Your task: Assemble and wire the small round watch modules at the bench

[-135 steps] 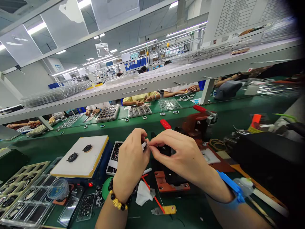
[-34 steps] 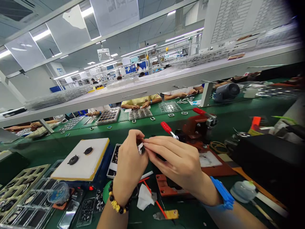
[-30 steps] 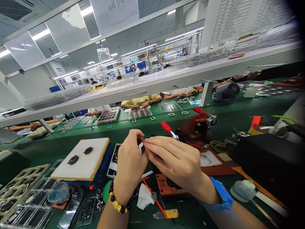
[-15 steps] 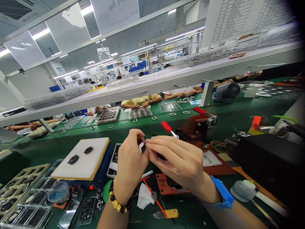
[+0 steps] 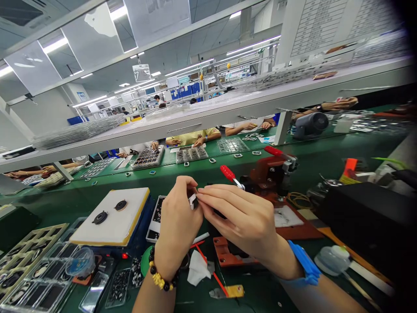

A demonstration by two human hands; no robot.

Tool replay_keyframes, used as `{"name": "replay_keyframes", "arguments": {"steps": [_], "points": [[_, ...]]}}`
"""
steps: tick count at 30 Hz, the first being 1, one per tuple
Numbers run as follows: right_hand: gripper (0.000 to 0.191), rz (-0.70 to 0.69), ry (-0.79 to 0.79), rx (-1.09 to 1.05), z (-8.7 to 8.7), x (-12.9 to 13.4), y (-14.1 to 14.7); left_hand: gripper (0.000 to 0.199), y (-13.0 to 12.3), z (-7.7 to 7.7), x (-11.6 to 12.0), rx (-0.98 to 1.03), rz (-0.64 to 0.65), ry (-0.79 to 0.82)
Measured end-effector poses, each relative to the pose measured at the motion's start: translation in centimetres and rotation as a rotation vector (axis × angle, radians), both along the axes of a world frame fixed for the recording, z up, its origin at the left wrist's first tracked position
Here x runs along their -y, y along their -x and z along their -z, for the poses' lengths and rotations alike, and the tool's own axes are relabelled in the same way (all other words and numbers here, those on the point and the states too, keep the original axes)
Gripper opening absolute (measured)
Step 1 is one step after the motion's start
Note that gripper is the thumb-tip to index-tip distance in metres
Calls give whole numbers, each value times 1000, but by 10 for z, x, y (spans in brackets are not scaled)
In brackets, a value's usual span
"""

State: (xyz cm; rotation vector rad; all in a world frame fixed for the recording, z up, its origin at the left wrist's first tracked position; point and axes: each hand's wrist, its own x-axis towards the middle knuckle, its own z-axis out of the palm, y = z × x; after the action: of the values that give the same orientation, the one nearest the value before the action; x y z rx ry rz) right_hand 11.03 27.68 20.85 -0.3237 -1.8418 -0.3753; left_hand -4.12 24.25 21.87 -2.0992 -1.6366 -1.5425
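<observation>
In the middle of the head view my left hand [image 5: 180, 221] is closed around a small black-and-white part [image 5: 193, 201], mostly hidden by the fingers. The fingertips of my right hand [image 5: 243, 217] are pinched together against that part; whether something tiny sits between them is hidden. Left of my hands, two black round parts [image 5: 100, 218] lie on a white pad [image 5: 114, 230] over a blue base. Partly behind my left hand is a white box [image 5: 152, 235] of small dark parts. Below my right hand rests a reddish-brown fixture [image 5: 224, 252].
A toggle clamp with a red handle [image 5: 228, 173] stands behind my right hand. Compartment trays [image 5: 48, 278] fill the lower left. A yellow cutter [image 5: 234, 291] and white tissue [image 5: 198, 268] lie in front. A shelf [image 5: 146, 134] crosses above; co-workers' hands [image 5: 198, 142] work beyond it.
My right hand has shifted slightly left and its fingertips reach further over the small part. My left hand stays in place. Small parts on the far green belt have moved slightly right.
</observation>
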Motion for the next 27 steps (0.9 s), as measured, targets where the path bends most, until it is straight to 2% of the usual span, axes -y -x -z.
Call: {"name": "replay_keyframes", "arguments": {"steps": [10, 27], "points": [[17, 75, -53, 9, 4, -1, -1, 29, -2, 3, -1, -114, -71, -44], [24, 15, -20, -68, -1, -1, -2, 25, -1, -2, 1, -6, -17, 22]]}}
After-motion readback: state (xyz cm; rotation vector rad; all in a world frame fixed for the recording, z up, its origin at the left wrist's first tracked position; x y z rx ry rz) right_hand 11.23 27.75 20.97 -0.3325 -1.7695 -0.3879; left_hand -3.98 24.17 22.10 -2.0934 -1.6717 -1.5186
